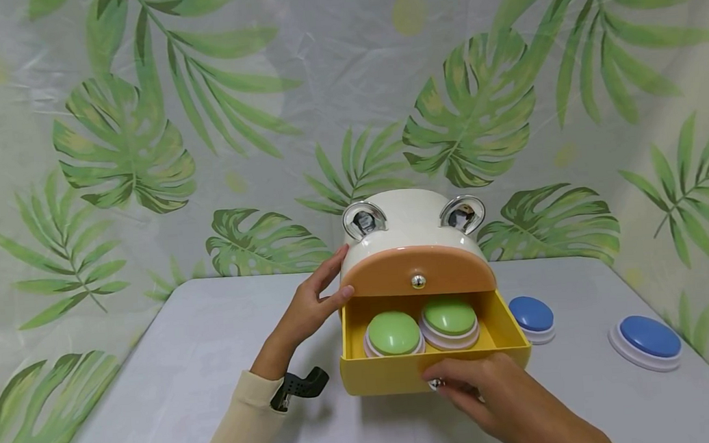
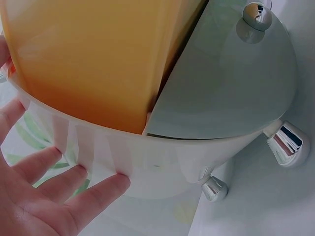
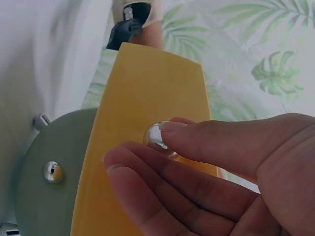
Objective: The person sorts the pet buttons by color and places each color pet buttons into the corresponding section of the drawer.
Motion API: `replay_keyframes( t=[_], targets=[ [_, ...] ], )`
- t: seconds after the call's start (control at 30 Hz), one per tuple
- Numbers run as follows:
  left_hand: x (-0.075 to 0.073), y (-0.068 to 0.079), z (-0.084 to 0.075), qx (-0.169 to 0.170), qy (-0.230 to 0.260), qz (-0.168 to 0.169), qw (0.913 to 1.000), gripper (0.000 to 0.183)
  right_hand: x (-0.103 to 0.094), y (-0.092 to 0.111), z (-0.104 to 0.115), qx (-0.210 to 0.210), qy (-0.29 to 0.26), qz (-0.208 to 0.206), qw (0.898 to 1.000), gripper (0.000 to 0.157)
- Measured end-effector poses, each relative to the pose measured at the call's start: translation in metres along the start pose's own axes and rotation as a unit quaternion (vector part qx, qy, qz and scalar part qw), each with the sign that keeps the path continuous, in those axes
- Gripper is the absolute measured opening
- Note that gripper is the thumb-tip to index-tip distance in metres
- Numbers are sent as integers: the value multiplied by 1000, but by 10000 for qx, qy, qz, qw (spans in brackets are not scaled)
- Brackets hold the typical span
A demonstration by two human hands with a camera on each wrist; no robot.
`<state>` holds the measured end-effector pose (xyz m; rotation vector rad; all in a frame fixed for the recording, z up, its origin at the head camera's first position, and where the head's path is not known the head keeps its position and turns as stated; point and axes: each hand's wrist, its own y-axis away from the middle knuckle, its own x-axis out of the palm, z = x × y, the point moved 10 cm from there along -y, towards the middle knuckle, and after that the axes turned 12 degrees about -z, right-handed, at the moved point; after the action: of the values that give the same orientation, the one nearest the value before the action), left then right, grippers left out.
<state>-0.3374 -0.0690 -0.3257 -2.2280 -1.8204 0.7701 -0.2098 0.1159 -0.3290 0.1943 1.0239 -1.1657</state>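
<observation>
A white cabinet (image 1: pixel 404 218) with an orange drawer (image 1: pixel 377 275) and silver bulging eyes stands on the table. Its yellow drawer (image 1: pixel 378 378) is pulled out, holding two domed buttons with green tops, the left one (image 1: pixel 393 333) and the right one (image 1: pixel 449 316). My right hand (image 1: pixel 496 393) pinches the silver knob (image 3: pixel 156 136) on the yellow drawer's front between thumb and fingers. Against the cabinet's left side rests my left hand (image 1: pixel 305 314), fingers spread along the white wall in the left wrist view. Below the yellow drawer, a grey-green drawer front (image 2: pixel 221 73) sits flush in the cabinet.
Right of the cabinet, two blue-topped buttons lie on the white table (image 1: pixel 174 385), one near (image 1: pixel 649 337) and one farther back (image 1: pixel 532 314). A leaf-patterned cloth (image 1: pixel 344 78) hangs behind the table. A black wrist mount (image 1: pixel 304 384) juts from the left sleeve.
</observation>
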Motion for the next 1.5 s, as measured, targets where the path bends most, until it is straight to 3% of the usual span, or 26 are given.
replay_keyframes(
  t=[0.53, 0.77, 1.5],
  targets=[
    [0, -1, 3, -61, -5, 9, 10000, 65, -12, -6, 3, -662, 268, -1214, 9900, 25],
    [0, -1, 3, -82, 22, 18, 10000, 65, -10, -10, -7, -271, 312, -1302, 9906, 25],
    [-1, 0, 2, -159, 6, -13, 9999, 64, -13, -17, -21, -392, 136, -2217, 9742, 28]
  ],
)
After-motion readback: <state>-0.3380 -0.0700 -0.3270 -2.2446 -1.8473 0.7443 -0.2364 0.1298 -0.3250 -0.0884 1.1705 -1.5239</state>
